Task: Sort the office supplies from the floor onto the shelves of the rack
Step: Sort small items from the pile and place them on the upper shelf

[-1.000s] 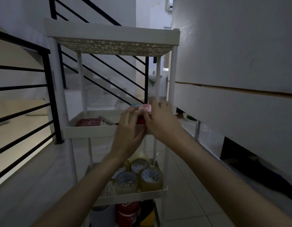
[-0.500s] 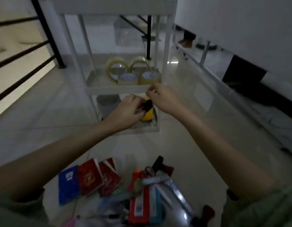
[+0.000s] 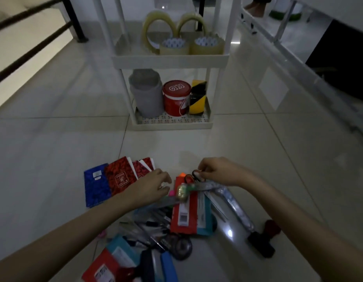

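Note:
A pile of office supplies lies on the floor: a blue notebook (image 3: 96,184), red notebooks (image 3: 119,176), a red packet (image 3: 184,212), clear rulers (image 3: 233,204), pens and scissors (image 3: 191,177) with red and black handle loops. My right hand (image 3: 219,171) pinches the scissors' black loop with its fingertips. My left hand (image 3: 154,186) hovers over the pile beside the red notebooks, fingers loosely curled and holding nothing. The white rack (image 3: 170,59) stands beyond the pile. Its lower shelves hold tape rolls (image 3: 174,45), a grey roll (image 3: 148,94), a red tin (image 3: 176,98) and yellow-black tape (image 3: 197,98).
A black stamp (image 3: 262,243) and a tape dispenser (image 3: 182,249) lie at the near right of the pile. A black stair railing (image 3: 30,51) runs along the left. A low ledge and dark furniture (image 3: 339,58) line the right. Pale floor tiles lie between rack and pile.
The view has dropped from the rack to the floor. Both hands have come down from the rack's shelves to the pile, and the right fingers now pinch the scissors' handle.

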Tool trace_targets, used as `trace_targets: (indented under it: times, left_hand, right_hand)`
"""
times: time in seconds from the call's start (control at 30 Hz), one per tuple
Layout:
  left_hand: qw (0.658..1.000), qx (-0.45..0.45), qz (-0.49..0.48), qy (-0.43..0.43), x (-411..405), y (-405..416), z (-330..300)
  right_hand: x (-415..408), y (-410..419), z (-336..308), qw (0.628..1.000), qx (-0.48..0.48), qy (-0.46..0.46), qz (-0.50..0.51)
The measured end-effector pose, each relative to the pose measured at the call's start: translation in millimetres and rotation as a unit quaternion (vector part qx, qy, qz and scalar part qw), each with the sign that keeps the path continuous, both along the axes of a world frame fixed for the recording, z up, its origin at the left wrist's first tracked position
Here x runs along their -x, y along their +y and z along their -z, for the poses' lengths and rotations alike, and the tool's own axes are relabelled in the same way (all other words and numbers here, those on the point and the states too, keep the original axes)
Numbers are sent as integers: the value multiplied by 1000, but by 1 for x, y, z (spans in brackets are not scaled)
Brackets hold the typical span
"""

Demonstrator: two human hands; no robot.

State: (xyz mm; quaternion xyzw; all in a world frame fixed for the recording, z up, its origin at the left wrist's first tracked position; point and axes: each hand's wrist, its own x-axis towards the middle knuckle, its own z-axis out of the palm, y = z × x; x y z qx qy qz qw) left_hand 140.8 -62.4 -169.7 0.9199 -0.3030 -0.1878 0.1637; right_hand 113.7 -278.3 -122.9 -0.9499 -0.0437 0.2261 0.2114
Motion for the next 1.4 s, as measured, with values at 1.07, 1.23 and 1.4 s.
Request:
trace_targets:
  times: [1.07,1.23,1.4]
  left_hand:
    - [592,515,-426,450,33,-39,16]
    - [565,502,-471,455,34,-39,16]
    - [572,471,-453,495,38,-40,19]
  right_hand:
    - [36,11,33,984,3,11,179]
    - [47,-18,92,951,191,151,191]
    - [41,-28,82,958,97,159,217]
